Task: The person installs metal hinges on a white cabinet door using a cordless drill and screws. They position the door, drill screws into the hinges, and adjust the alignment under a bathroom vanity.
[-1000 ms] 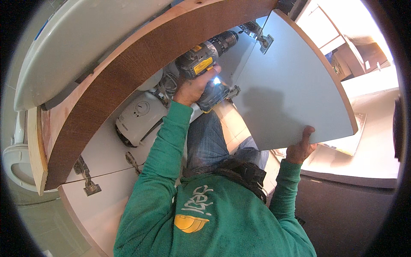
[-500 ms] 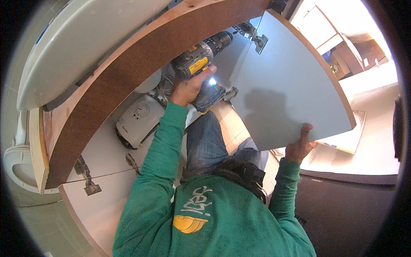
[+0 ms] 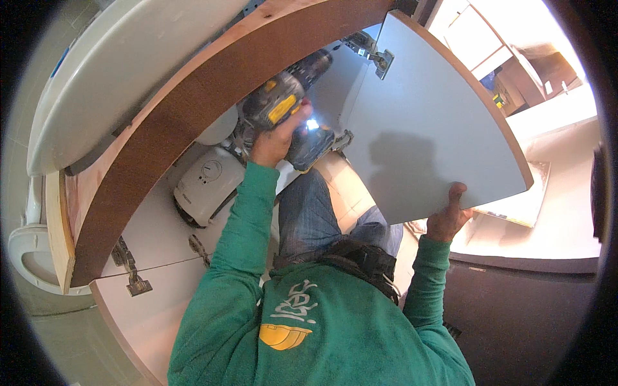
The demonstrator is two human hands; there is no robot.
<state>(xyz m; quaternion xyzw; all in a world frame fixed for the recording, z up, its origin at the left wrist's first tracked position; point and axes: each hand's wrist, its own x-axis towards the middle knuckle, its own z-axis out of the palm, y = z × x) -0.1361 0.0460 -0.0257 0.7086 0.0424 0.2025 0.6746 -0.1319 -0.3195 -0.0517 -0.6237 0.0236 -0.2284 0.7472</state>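
- Left hand (image 3: pixel 275 138): fingers wrapping around the handle of a yellow-and-black drill (image 3: pixel 273 106), which is hanging between the curved wooden panel (image 3: pixel 154 138) and the pale door (image 3: pixel 444 122).
- Right hand (image 3: pixel 449 220): pinching the door's lower corner, thumb pressing its inner face; the other fingers are probably curling behind, out of sight.
- Upper hinge (image 3: pixel 382 63), lower hinge (image 3: pixel 343 142): sitting along the door's left edge.
- Handling, as judged: supporting the door's weight is sparing the hinges; aligning the drill squarely is helping prevent slips.
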